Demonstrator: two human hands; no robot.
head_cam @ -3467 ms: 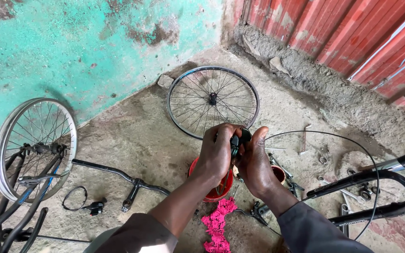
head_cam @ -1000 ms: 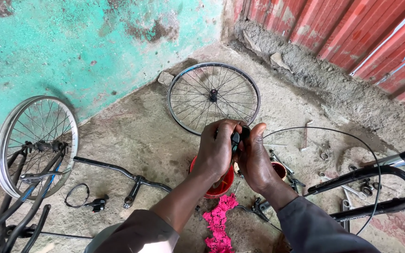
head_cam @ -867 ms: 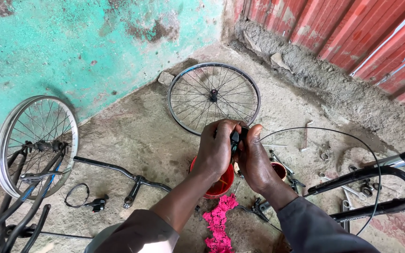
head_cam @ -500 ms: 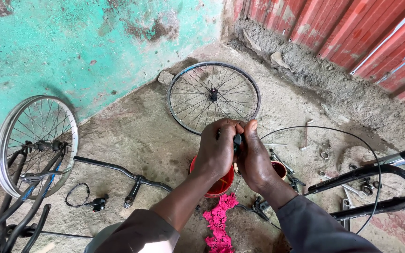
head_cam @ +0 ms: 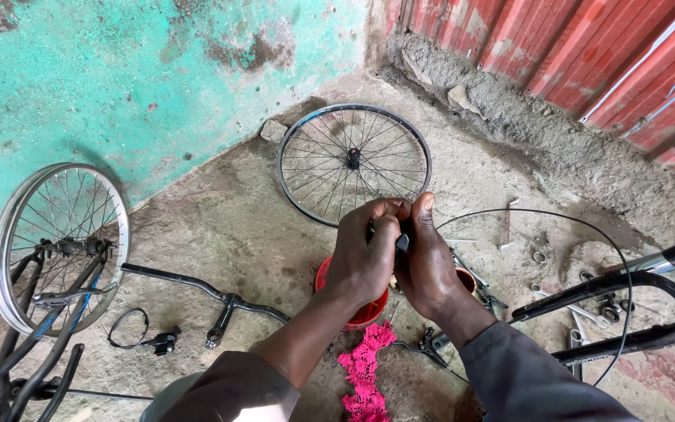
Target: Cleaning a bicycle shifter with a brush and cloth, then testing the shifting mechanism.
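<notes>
My left hand (head_cam: 365,254) and my right hand (head_cam: 427,262) are pressed together over a small dark bicycle part (head_cam: 402,244), gripping it between the fingers; most of the part is hidden. A thin black cable (head_cam: 580,227) loops away to the right from the hands. Under the hands sits a red bowl (head_cam: 365,312), and a pink lace cloth (head_cam: 363,371) lies on the ground just in front of it.
A spoked wheel (head_cam: 353,162) lies flat near the corner. Another wheel (head_cam: 56,242) stands at left by a dark frame. A black handlebar with stem (head_cam: 205,293) and a brake lever (head_cam: 162,340) lie on the concrete. Black fork (head_cam: 634,289) and small tools lie at right.
Both hands stay clasped on the part above the red bowl. The right thumb has risen and the fingers have shifted slightly around it; nothing else has moved.
</notes>
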